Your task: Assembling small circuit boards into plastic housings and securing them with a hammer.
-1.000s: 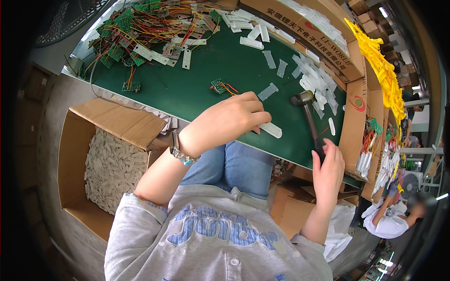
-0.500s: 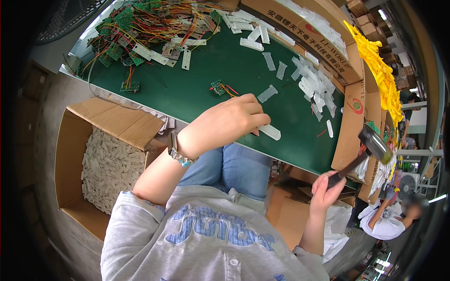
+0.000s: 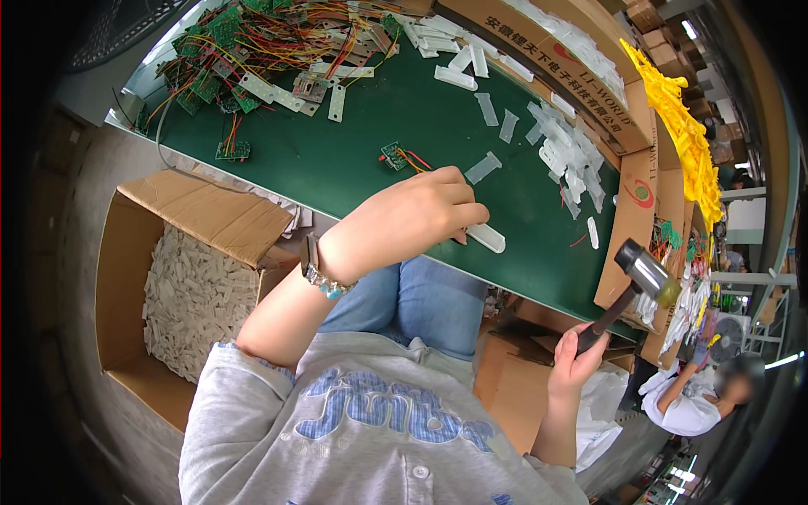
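My left hand (image 3: 425, 206) rests at the near edge of the green table, fingers curled down onto a white plastic strip-shaped casing (image 3: 486, 237) whose right end sticks out past them. A small green circuit board (image 3: 393, 156) lies just beyond that hand; its red and yellow wires run toward my fingers, and their ends are hidden. My right hand (image 3: 576, 360) is wrapped round the dark handle of a mallet (image 3: 646, 273), held up off the table's right corner. The mallet's head is black and silver with a yellowish end.
Circuit boards with tangled wires (image 3: 244, 59) are heaped at the far left. Translucent plastic pieces (image 3: 572, 160) lie in a pile at the right, beside cardboard boxes (image 3: 627, 244). An open carton of white pieces (image 3: 198, 311) stands below left. Another person (image 3: 694, 400) is at the far right.
The mallet has swung to the left, its head tilting, and my right hand has shifted slightly left and down. My left hand stays in place on the white casing.
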{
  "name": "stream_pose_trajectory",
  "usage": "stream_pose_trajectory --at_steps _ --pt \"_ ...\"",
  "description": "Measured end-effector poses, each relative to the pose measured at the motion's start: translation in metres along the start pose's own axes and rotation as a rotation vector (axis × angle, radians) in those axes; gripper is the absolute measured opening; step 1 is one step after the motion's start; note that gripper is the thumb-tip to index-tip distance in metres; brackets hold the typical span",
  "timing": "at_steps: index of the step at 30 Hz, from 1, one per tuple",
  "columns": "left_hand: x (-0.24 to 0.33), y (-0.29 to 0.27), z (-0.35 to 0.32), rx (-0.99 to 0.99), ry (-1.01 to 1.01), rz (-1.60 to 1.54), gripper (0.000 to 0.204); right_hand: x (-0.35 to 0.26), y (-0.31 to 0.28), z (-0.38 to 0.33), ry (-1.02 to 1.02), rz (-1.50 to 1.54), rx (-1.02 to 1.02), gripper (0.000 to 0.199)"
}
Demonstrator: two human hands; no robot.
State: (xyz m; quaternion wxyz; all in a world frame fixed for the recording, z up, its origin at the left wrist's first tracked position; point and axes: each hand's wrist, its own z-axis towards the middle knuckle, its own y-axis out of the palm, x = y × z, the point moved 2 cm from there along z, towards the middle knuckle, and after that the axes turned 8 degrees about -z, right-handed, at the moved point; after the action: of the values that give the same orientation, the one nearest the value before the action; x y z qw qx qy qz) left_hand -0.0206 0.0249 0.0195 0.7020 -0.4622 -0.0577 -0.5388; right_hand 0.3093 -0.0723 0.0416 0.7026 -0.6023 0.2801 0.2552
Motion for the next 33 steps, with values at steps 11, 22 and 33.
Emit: stream_pose_trajectory --at_steps 11,22,33 --pt "0.0 0.0 0.0 -0.003 0.002 0.005 0.027 -0.004 0.009 -0.005 -0.175 -0.279 0.033 0.022" --pt "0.003 -0.003 -0.002 0.009 -0.106 -0.028 0.039 -0.012 0.025 -0.001 -0.397 -0.226 0.015 0.025" --pt "0.0 -0.004 -0.002 -0.004 -0.161 -0.083 0.045 -0.04 0.036 0.01 -0.31 -0.261 -0.111 0.026"
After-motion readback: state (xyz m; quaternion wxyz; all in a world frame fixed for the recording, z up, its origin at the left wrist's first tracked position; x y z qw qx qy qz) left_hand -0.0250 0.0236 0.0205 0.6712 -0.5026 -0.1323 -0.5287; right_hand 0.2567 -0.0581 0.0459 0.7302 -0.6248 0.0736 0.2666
